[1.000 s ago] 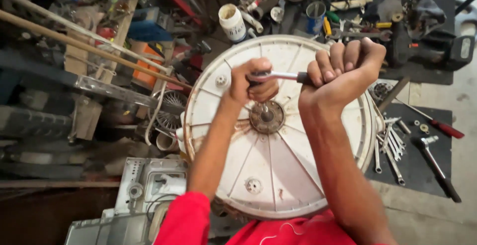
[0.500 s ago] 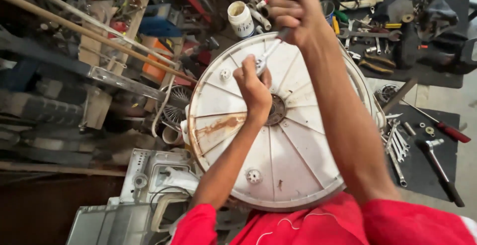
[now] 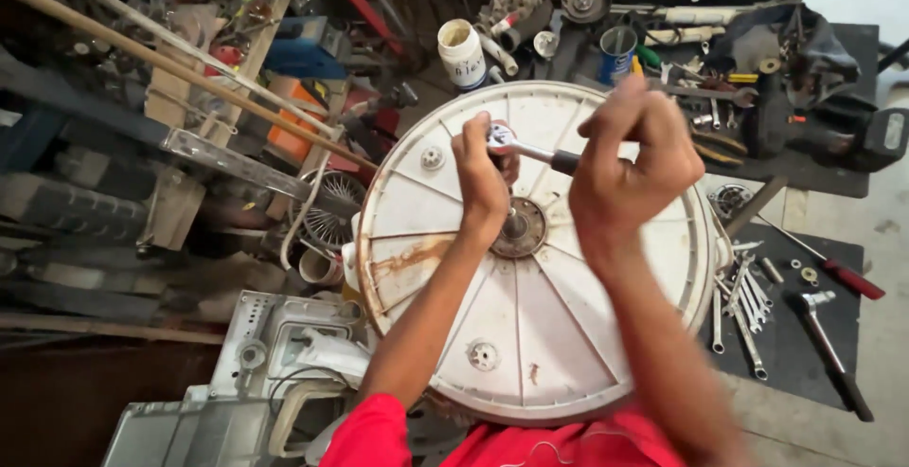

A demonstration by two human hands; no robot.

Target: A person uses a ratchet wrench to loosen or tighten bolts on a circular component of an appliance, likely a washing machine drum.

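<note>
Here, both hands are gripping a slim metal ratchet wrench with a dark handle (image 3: 530, 152) above a round white ribbed plastic washer tub (image 3: 417, 240).
Right hand (image 3: 630, 164) is clenching the handle; left hand (image 3: 483, 178) is pinching the shiny head; rust is streaking the tub beside its metal hub (image 3: 523, 230).

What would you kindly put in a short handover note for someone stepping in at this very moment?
Left hand: closed around the head end of the slim metal ratchet wrench, above the rusty metal hub.
Right hand: fisted on the wrench's dark handle.
The round white ribbed plastic tub lies flat, hub facing up, between both forearms.
Done: wrench gripped in both hands.
Left: the hub fastener is hidden by the left hand, so check its state. Spare loose steel spanners lie on the dark mat to the right.
</note>
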